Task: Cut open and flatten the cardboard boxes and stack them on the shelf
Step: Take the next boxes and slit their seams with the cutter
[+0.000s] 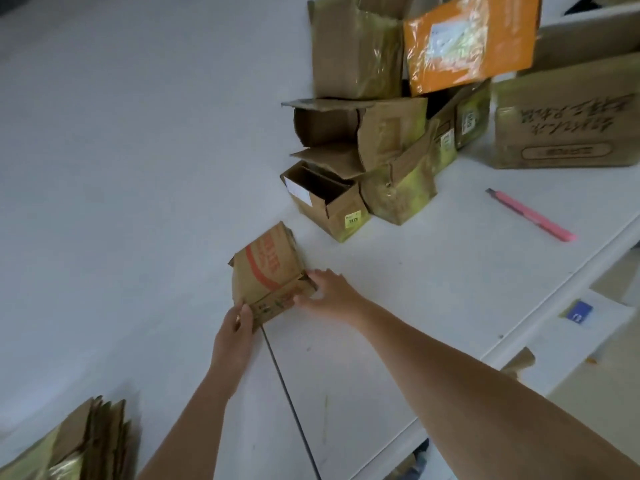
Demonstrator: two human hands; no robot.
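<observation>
A small brown cardboard box with red print [268,271] lies on the white table [138,168] in the middle of the view. My left hand [235,327] grips its near left corner, thumb on top. My right hand [329,289] holds its near right flap, fingers curled at the edge. A pink utility knife [533,216] lies on the table to the right, apart from both hands. A stack of flattened cardboard [79,445] sits at the bottom left corner.
A pile of several unflattened boxes [374,150] stands behind the small box, with an orange mailer [471,39] on top and a printed carton [568,126] at the right. The table's edge [519,334] runs diagonally at right; the floor lies beyond.
</observation>
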